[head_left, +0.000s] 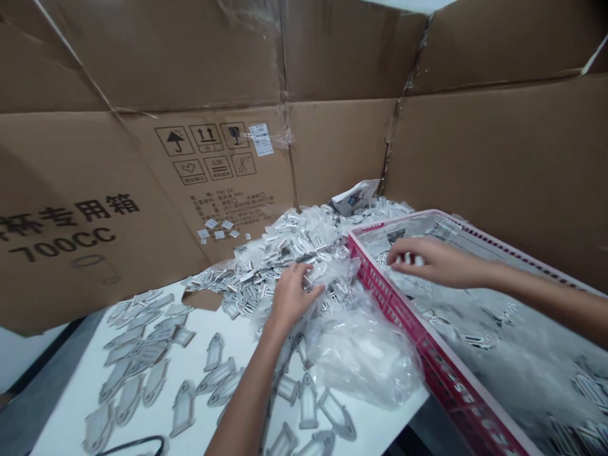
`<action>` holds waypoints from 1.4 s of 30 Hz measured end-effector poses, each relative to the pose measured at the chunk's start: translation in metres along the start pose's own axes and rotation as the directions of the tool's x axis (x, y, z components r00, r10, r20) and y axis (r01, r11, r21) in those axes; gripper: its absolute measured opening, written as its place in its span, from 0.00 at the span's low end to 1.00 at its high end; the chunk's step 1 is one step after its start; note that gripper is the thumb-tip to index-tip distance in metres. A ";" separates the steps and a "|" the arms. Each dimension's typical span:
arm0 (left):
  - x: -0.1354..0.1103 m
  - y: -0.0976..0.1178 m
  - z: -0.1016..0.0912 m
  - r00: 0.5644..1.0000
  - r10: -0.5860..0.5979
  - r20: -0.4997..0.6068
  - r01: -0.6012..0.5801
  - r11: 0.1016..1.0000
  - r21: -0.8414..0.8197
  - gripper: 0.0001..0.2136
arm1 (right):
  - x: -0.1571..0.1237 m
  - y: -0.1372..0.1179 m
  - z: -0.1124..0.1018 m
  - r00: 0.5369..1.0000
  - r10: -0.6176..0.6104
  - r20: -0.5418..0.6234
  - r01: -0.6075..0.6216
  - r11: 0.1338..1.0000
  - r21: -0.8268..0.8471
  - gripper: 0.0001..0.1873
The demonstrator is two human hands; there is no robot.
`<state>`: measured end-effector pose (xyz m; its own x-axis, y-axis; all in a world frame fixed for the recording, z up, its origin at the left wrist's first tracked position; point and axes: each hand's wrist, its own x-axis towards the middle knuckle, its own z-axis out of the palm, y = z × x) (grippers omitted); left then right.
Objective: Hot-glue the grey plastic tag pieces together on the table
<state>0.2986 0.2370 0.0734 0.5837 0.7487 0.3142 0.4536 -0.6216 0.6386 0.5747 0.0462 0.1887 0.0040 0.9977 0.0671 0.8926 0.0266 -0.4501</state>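
My left hand (293,292) reaches over a heap of small grey-and-white parts (256,278), with its thumb and fingers apart. Its fingertips are near a clear plastic bag (363,354) that spreads from the heap to the table's near side. Over a pink-rimmed crate (399,307) hangs my right hand (422,261). Its fingers are loosely bent, with light spots showing through the gap between thumb and fingers; I see nothing firmly held. Inside the crate lie more flat parts (477,341) among cloudy plastic film.
Larger frosted, pointed-end pieces (183,405) lie scattered across the white table (71,392). Tall cardboard walls (342,145) stand behind, with small stickers (219,234) on one panel. A crumpled printed sheet (355,196) tops the heap. A dark cord (137,441) lies in front.
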 end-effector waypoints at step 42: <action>0.073 -0.132 -0.153 0.800 -0.518 -0.301 0.557 0.829 0.053 0.15 | 0.111 -0.058 0.038 0.778 -0.033 -0.628 0.173 0.972 0.162 0.15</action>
<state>0.1784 0.4092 0.1197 0.0294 0.9909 0.1317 0.7366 -0.1105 0.6672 0.5066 0.1575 0.1884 0.2563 0.7366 0.6259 0.7947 0.2080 -0.5702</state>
